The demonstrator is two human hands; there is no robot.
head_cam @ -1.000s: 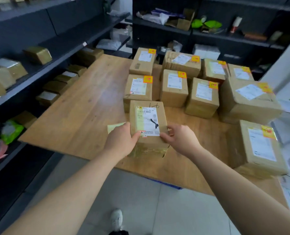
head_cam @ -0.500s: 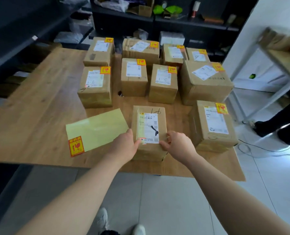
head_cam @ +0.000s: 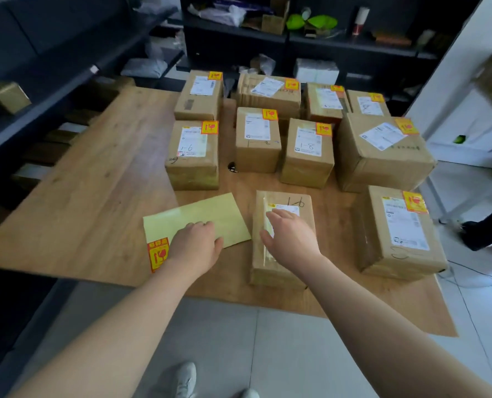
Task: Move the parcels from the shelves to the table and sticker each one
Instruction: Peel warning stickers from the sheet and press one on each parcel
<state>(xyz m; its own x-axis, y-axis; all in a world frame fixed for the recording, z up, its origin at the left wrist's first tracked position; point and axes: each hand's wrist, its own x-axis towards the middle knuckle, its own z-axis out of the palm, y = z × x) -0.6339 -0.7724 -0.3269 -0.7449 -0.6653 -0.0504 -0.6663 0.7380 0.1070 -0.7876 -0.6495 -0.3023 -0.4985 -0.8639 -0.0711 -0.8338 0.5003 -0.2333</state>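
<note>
Your fingers on the left hand point(head_cam: 196, 246) lie loosely together, palm down, on the yellow backing sheet point(head_cam: 207, 218) and pinch nothing. Your right hand point(head_cam: 289, 236) hovers over or rests on the nearest parcel point(head_cam: 282, 262), fingers spread and empty; whether it touches the cardboard cannot be told. That parcel lies flat near the front edge of the wooden table point(head_cam: 95, 202), just right of the sheet, its white shipping label point(head_cam: 287, 209) partly under your hand, and no orange sticker shows on it. One orange sticker point(head_cam: 158, 254) sits at the sheet's near left corner, beside your left wrist. Behind stand eight more parcels, and one at the right point(head_cam: 400, 234), each with an orange sticker at a top corner. More boxes sit on the dark shelves point(head_cam: 52, 81) at your left.
</note>
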